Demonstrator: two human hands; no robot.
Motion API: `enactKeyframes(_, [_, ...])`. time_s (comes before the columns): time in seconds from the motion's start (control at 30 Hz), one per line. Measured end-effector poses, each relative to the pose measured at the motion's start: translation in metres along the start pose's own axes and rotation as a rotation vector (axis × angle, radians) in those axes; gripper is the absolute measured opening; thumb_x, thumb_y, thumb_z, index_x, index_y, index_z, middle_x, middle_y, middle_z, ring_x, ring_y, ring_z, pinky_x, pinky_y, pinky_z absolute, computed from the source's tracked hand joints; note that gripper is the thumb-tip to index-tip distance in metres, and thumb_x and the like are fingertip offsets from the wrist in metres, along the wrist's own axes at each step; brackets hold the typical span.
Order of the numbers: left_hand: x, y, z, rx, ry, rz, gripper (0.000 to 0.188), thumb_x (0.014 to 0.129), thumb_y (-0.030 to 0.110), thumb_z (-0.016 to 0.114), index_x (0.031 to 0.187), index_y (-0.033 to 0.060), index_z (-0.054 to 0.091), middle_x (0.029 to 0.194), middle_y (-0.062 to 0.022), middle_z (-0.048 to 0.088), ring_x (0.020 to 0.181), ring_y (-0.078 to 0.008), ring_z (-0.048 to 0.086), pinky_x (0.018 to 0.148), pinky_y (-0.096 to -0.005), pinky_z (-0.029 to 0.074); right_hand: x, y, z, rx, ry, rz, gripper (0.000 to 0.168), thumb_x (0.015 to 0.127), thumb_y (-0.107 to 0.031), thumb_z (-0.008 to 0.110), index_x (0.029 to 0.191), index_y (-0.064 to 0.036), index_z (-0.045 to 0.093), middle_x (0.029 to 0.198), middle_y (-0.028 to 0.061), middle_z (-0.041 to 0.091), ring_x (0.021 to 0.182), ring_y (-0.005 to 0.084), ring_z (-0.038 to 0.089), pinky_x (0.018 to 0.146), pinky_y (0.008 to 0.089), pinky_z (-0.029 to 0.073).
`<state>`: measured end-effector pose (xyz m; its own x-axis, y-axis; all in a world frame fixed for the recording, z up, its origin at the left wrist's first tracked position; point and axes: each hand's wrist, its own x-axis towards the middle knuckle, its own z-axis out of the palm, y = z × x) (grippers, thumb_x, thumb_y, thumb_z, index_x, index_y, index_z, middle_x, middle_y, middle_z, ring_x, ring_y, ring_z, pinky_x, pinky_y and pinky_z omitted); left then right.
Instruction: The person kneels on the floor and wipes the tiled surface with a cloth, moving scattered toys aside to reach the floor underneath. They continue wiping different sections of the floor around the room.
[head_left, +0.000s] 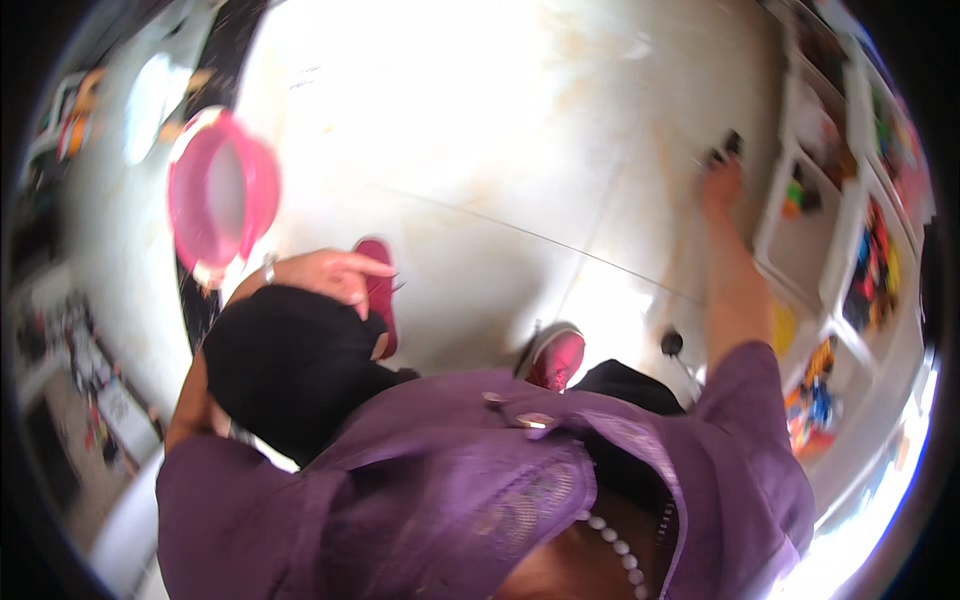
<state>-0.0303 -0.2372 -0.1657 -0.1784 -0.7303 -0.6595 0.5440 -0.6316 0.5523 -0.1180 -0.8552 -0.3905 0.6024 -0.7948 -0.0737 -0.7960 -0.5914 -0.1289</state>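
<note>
My right hand (721, 182) reaches out along the right side, low over the pale tiled floor. Its fingers close on a small dark object (727, 148), blurred, whose kind I cannot tell. Close to that hand stands a white shelf unit (772, 214) with compartments. My left hand (326, 275) lies by my black-trousered knee (289, 367), one finger extended and the others loosely bent, holding nothing. Below its fingers shows a red shoe (382, 300). Left of this hand is a pink plastic basin (262, 180) with a whitish inside bottom.
Several small coloured items (870, 262) fill the shelf compartments at right. A black strip (225, 56) edges the floor at left. Beyond it, blurred things (94, 367) stand at the left rim. My other red shoe (557, 358) is on the floor near a small dark round object (672, 343).
</note>
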Motion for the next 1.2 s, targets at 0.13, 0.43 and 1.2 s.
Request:
enactKeyframes(0.13, [-0.003,0.000,-0.022,-0.057,0.281,0.071,0.047,0.083,0.015,0.050,0.125,0.0009,0.032,0.085,-0.0085,0.059,0.082,-0.0132,0.055,0.076,-0.0266,0.043,-0.066,-0.118,0.009,0.112,0.508,-0.362,0.018,0.068,-0.017,0.054,0.083,-0.008,0.058,0.083,0.0104,0.058,0.075,0.0271,0.055,0.063,0.0398,0.043])
enactKeyframes(0.43, [0.051,0.014,-0.143,0.023,0.863,0.362,0.045,0.081,0.017,0.050,0.123,0.0079,0.036,0.094,-0.0058,0.057,0.083,-0.0106,0.052,0.072,-0.0232,0.041,-0.213,-0.361,0.011,0.869,0.115,-0.726,0.034,0.064,0.003,0.054,0.096,-0.007,0.053,0.087,0.0108,0.055,0.076,0.0290,0.051,0.071,0.0381,0.040])
enactKeyframes(1.2, [0.054,0.086,-0.335,0.975,1.178,-0.462,0.104,0.059,0.034,0.072,0.133,0.0248,0.000,0.138,-0.0173,-0.003,0.124,-0.0421,0.004,0.100,-0.0429,0.018,-0.094,-0.371,0.056,0.450,0.360,-0.652,0.029,0.064,-0.004,0.056,0.092,-0.008,0.055,0.096,0.0106,0.056,0.090,0.0286,0.050,0.080,0.0365,0.037])
